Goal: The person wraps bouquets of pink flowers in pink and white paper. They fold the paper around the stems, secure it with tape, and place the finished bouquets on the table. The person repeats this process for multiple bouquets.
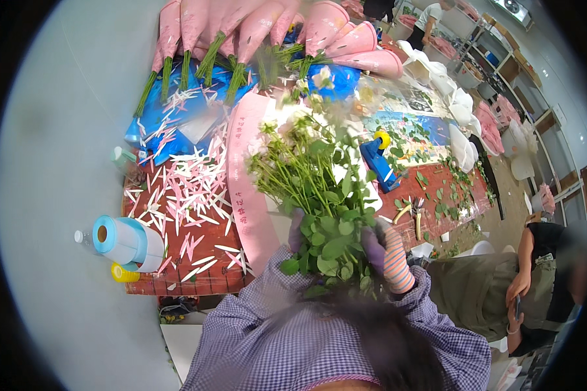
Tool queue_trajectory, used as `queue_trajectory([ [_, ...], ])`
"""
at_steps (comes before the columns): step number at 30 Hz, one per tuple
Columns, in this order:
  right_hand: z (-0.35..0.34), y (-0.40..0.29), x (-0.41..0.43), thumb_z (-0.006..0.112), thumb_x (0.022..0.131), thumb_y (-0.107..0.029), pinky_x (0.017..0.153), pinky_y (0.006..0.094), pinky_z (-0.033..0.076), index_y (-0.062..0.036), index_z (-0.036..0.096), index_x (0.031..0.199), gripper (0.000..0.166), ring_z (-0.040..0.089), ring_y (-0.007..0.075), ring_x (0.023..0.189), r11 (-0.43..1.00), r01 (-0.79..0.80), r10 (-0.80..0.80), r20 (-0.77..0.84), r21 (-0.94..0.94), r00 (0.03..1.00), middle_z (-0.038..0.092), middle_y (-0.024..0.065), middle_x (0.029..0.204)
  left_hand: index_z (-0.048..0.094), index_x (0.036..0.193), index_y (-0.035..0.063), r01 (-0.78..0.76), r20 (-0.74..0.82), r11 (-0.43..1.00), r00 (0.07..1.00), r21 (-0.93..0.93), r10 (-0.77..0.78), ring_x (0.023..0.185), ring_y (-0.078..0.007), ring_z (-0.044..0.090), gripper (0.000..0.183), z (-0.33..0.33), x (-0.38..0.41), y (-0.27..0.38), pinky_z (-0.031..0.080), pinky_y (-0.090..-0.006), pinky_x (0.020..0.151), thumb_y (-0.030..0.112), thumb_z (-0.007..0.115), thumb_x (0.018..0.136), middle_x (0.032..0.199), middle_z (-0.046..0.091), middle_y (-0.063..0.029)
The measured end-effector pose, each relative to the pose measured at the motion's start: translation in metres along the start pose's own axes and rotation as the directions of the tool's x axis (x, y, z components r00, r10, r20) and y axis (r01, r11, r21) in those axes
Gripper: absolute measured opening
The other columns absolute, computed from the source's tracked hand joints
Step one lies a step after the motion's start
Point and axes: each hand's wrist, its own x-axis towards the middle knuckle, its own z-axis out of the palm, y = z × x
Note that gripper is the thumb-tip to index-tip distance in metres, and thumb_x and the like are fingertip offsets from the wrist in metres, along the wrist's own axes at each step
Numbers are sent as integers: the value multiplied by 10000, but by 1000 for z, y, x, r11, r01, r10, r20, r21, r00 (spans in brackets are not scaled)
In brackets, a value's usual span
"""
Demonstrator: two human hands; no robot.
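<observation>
A bunch of pale, small-headed flowers [298, 171] with long green stems and broad leaves is held up before my chest. Around its lower left side is my left hand [296, 229], in a purple glove and partly hidden by leaves. My right hand [377, 247], gloved in purple with a striped cuff, grips the bunch from the right. The blossoms point away from me and look blurred. Beneath the bunch lies a pink printed wrapping sheet [247, 195], with white sheet material [372, 195] showing at the right.
Pink-wrapped bouquets [259, 34] line the far side over blue plastic [171, 117]. White and pink strips [191, 190] litter the red table [215, 281]. A label roll [127, 244] stands left; a blue tape dispenser [379, 161] and pruning shears [417, 215] lie right. A person [533, 278] holding a phone is nearby.
</observation>
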Motion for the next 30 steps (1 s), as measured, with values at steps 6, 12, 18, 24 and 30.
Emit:
queue_trajectory([
  [6,-13,-6,-4,494,926,-122,678,225,431,-28,547,1109,213,506,63,791,972,92,-94,-1,218,996,564,-22,923,340,1367,50,-17,105,995,994,-99,27,1165,-334,493,799,-17,-2,3,426,-511,964,640,448,839,1315,458,-188],
  [12,-13,17,-4,494,930,-120,646,232,416,-30,546,1090,191,491,84,763,967,76,-50,-110,243,993,534,1,871,323,1387,74,-186,44,979,982,87,183,1231,-335,442,648,-11,-13,-7,404,-528,995,494,456,911,1382,401,-162],
  [18,-2,34,-6,546,861,-83,708,405,470,63,534,1127,304,587,368,807,563,507,-562,147,-652,814,605,229,901,409,1314,1,-20,-91,997,996,-75,13,1123,-298,542,526,-16,-19,-13,452,-469,943,367,454,940,1265,518,-185],
  [24,-5,41,-8,529,837,-107,705,410,474,86,491,1169,385,575,389,830,526,481,-357,330,-702,874,581,270,936,460,1234,-55,-369,383,808,903,460,194,853,-385,632,403,-43,-5,-12,544,-496,731,226,413,950,1112,563,-270],
  [30,-1,45,-14,517,861,-126,643,424,460,97,484,1167,380,574,379,756,538,461,-304,348,-706,887,575,255,847,445,1227,-57,-462,364,886,822,-27,439,862,-402,634,361,-21,1,-31,562,-494,690,177,396,956,1073,579,-265],
])
